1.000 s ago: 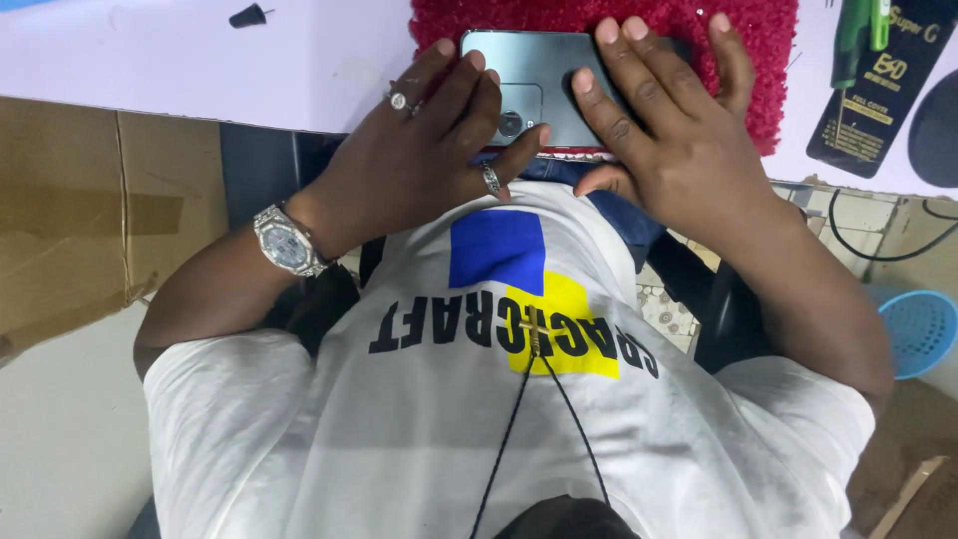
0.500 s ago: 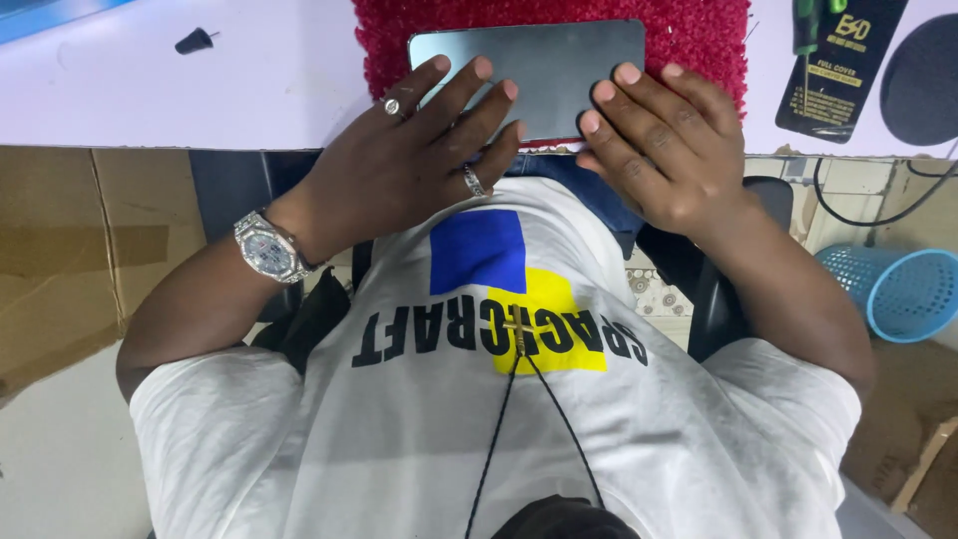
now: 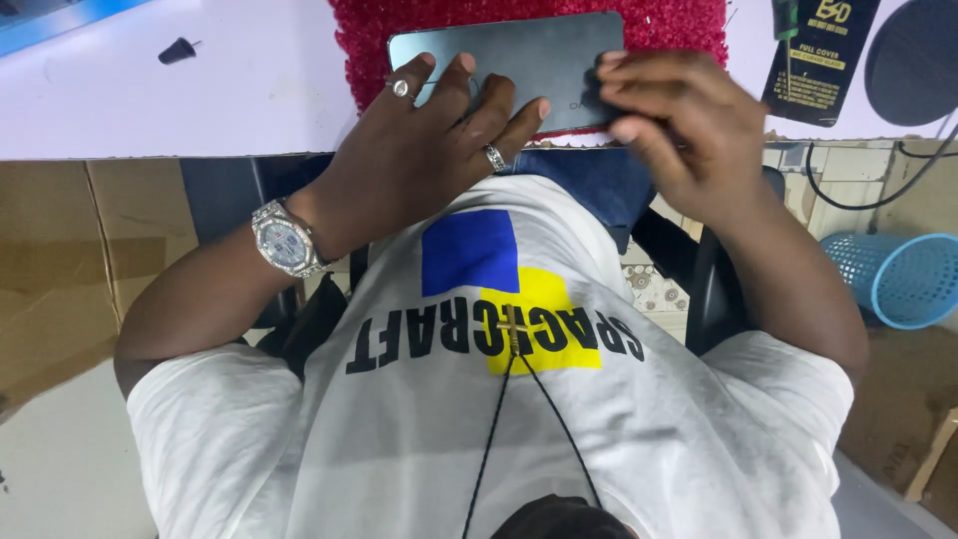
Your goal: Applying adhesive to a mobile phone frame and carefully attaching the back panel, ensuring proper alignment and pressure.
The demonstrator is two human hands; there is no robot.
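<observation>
- Nearest the camera: the wearer's white printed shirt (image 3: 479, 419) with a black cord hanging down its front; a wristwatch (image 3: 284, 240) sits on the left forearm.
- Left hand (image 3: 429, 160): fingers spread and laid flat on the near-left part of the phone (image 3: 529, 60), pinning it down. Rings show on two fingers. Nothing is pinched or grasped.
- Right hand (image 3: 689, 130): fingers bunched together at the phone's right end, tips curled onto its near-right corner. It is blurred; whether something small is pinched there, or only the phone's edge, cannot be told.
- The phone: a dark grey slab, lying flat on a red shaggy mat (image 3: 679, 25) at the near edge of the white worktop (image 3: 180, 100), just beyond the person's body. The upward face is plain and matte, judged to be the back cover.
- Orientation: long axis runs left to right, parallel to the worktop edge. Which end is the top cannot be told; the hands cover both ends.
- Progress, as a judgement: the phone appears whole and closed, with no gap or lifted panel visible. Work at the right corner seems at an early stage; no opening or separation shows yet.
- Farther off: a small black part (image 3: 178, 50) on the worktop at left, a dark packaged item (image 3: 818, 60) and a dark round pad (image 3: 913, 60) at right, a blue basket (image 3: 898, 279) on the floor.
</observation>
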